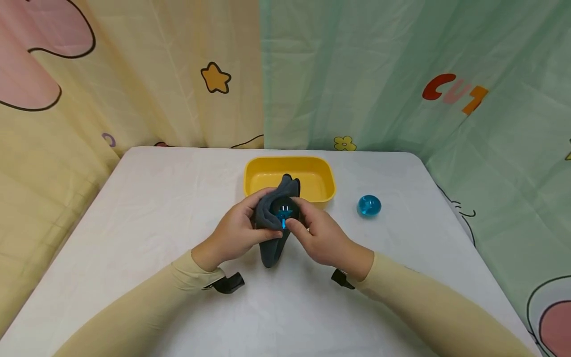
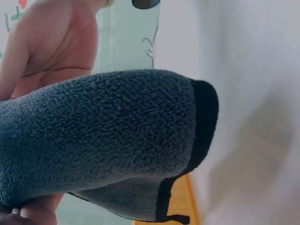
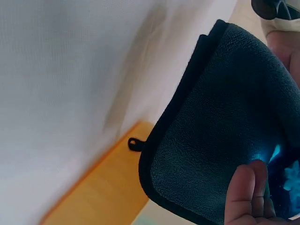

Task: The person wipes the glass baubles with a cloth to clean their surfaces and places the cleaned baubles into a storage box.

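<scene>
Above the table, both hands hold a dark grey fleecy cloth (image 1: 269, 253) with black edging, folded about a clear blue ball (image 1: 285, 210). My left hand (image 1: 236, 228) grips the cloth from the left, its thumb along the near side of the ball. From the right, my right hand (image 1: 323, 235) holds ball and cloth together, thumb at the ball's lower edge. In the right wrist view, fingertips (image 3: 241, 190) press the cloth (image 3: 206, 126) beside the ball (image 3: 291, 180). The cloth (image 2: 103, 131) hides much of the left fingers in the left wrist view.
A yellow plastic basin (image 1: 331, 186) stands just beyond the hands, partly covered by them and the cloth. Another clear blue ball (image 1: 369, 206) lies to the right on the white-covered table (image 1: 178, 183). Printed curtains (image 1: 312, 74) hang behind the table.
</scene>
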The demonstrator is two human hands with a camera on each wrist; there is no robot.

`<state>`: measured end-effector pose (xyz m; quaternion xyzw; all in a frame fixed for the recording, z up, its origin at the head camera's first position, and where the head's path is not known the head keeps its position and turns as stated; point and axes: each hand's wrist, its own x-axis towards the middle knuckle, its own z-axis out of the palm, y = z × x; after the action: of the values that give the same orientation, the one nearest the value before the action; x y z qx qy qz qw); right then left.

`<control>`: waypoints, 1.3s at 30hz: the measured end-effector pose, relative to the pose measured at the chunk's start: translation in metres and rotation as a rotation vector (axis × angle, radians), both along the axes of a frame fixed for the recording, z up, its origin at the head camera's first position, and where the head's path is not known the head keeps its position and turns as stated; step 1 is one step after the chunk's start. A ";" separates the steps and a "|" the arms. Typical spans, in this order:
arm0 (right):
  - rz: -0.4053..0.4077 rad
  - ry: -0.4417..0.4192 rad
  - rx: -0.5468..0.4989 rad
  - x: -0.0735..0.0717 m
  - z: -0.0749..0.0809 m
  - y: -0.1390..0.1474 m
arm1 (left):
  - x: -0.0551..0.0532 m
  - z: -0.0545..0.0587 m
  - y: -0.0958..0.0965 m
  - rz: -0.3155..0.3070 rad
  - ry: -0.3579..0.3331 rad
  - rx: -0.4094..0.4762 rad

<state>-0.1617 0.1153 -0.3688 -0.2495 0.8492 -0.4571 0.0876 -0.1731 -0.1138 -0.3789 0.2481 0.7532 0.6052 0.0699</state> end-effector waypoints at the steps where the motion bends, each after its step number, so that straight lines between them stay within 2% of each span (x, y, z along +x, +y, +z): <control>1: 0.011 0.044 0.032 0.001 0.000 0.000 | 0.000 -0.001 0.000 0.002 0.003 0.003; 6: 0.053 0.287 0.222 0.004 0.000 0.001 | 0.000 0.001 -0.002 -0.001 0.002 0.016; 9: 0.047 0.352 0.297 0.002 0.002 0.003 | 0.000 0.002 -0.002 -0.012 -0.008 0.021; 13: 0.037 0.363 0.334 0.000 0.005 0.004 | -0.001 0.001 -0.003 -0.023 -0.024 0.024; 15: 0.035 0.342 0.324 -0.001 0.005 0.004 | -0.001 0.001 -0.003 -0.026 -0.028 0.020; 17: 0.035 0.284 0.283 -0.001 0.005 0.005 | 0.000 0.001 -0.003 -0.026 -0.028 0.013; 21: 0.011 0.108 0.143 -0.002 0.004 0.005 | 0.001 0.000 -0.003 -0.029 -0.024 0.002; 23: -0.008 0.078 0.090 -0.002 0.002 0.004 | 0.002 0.000 -0.002 -0.028 -0.024 0.005; 26: -0.017 0.119 0.091 0.000 0.001 0.003 | 0.002 0.000 -0.001 -0.029 -0.023 0.016; 31: 0.051 0.260 0.211 0.003 0.002 0.001 | 0.001 0.001 -0.002 -0.010 0.006 0.018; 34: 0.068 0.331 0.293 0.003 0.004 0.001 | -0.001 0.003 -0.002 -0.008 0.000 0.020; 36: 0.055 0.351 0.345 0.003 0.006 0.001 | -0.001 0.004 -0.003 -0.018 -0.016 0.022; 39: 0.040 0.338 0.376 0.003 0.008 0.001 | -0.002 0.005 -0.003 -0.040 -0.042 0.026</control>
<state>-0.1590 0.1166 -0.3612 -0.3183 0.9169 -0.2408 -0.0020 -0.1747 -0.1172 -0.3743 0.2513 0.7385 0.6184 0.0946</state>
